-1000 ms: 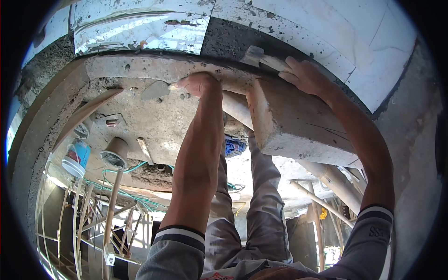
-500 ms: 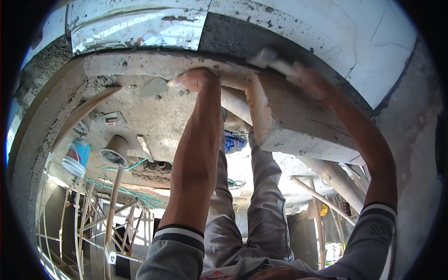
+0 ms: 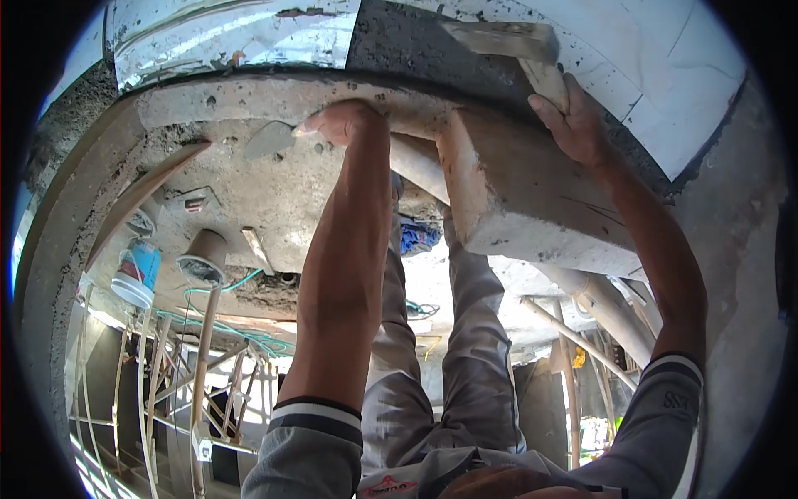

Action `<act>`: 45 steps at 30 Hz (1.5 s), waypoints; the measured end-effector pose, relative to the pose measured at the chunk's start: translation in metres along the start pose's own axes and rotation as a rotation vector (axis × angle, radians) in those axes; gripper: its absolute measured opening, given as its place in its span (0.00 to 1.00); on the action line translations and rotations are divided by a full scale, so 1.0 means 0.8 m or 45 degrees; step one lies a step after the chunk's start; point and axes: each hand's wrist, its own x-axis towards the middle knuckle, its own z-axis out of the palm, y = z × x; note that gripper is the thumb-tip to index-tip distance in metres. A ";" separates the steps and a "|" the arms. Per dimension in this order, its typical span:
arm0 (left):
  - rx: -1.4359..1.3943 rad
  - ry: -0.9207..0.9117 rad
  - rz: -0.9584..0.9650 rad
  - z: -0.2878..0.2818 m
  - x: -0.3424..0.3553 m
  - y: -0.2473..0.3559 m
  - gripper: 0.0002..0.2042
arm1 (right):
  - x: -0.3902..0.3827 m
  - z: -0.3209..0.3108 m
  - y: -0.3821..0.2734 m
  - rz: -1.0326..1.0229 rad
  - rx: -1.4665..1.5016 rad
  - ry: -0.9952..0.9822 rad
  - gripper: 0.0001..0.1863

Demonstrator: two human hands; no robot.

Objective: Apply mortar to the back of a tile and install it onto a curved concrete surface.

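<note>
- One blue-and-white labelled tub (image 3: 137, 273) sits far left on the slab.
- Left hand (image 3: 345, 122) grips a trowel (image 3: 270, 140); its blade lies just left.
- Right hand (image 3: 573, 125) clasps a wooden float (image 3: 507, 41) above it.

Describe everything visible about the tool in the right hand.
The wooden float looks like a flat pale board with a handle running down toward the palm, smeared with grey mortar. The right hand grips that handle from below, its fingers wrapped around it. The board lies flat against the dark rough mortar strip, between the shiny sheet and the white panels, above the concrete block.
</note>
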 end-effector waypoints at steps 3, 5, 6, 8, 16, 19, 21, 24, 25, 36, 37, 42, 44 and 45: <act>-0.213 -0.207 0.026 -0.012 -0.010 -0.015 0.43 | -0.015 0.033 0.116 -0.054 -0.639 -0.482 0.18; -0.243 -0.200 0.007 -0.009 -0.003 -0.007 0.43 | -0.002 0.018 0.063 -0.044 -0.510 -0.430 0.17; -0.255 -0.210 -0.015 -0.008 -0.001 -0.006 0.43 | 0.001 0.009 0.040 -0.008 -0.382 -0.377 0.16; -0.087 -0.106 -0.065 -0.017 -0.025 0.009 0.42 | -0.008 -0.003 0.025 -0.026 -0.115 -0.174 0.16; -0.255 -0.174 -0.061 -0.019 -0.005 -0.006 0.41 | -0.013 -0.005 0.046 -0.034 -0.298 -0.256 0.21; 0.040 0.064 0.032 -0.010 0.004 -0.004 0.41 | -0.029 0.008 0.045 0.089 -0.329 -0.245 0.24; -0.364 -0.287 -0.059 -0.034 -0.034 -0.001 0.41 | -0.014 -0.002 0.070 0.113 -0.460 -0.375 0.22; -0.254 -0.221 -0.022 -0.015 0.001 -0.003 0.40 | -0.017 -0.002 0.048 0.015 -0.382 -0.328 0.21; -0.094 -0.111 0.014 -0.017 0.008 -0.006 0.40 | -0.026 -0.002 0.035 -0.057 -0.205 -0.097 0.20; -0.103 -0.211 -0.101 -0.025 -0.011 0.003 0.44 | -0.028 0.002 0.037 -0.109 0.034 -0.081 0.18; -0.265 -0.331 -0.114 -0.029 -0.023 0.004 0.43 | -0.017 -0.006 0.059 -0.111 0.012 -0.050 0.18; -0.202 -0.205 -0.051 -0.033 -0.028 0.014 0.43 | -0.005 -0.010 0.010 -0.056 -0.232 -0.246 0.22; -0.139 -0.067 -0.024 -0.023 -0.005 -0.001 0.43 | -0.013 0.012 -0.011 -0.056 -0.035 -0.174 0.23; -0.146 -0.093 -0.021 -0.019 -0.014 0.001 0.43 | -0.008 0.012 -0.009 -0.057 0.136 -0.047 0.23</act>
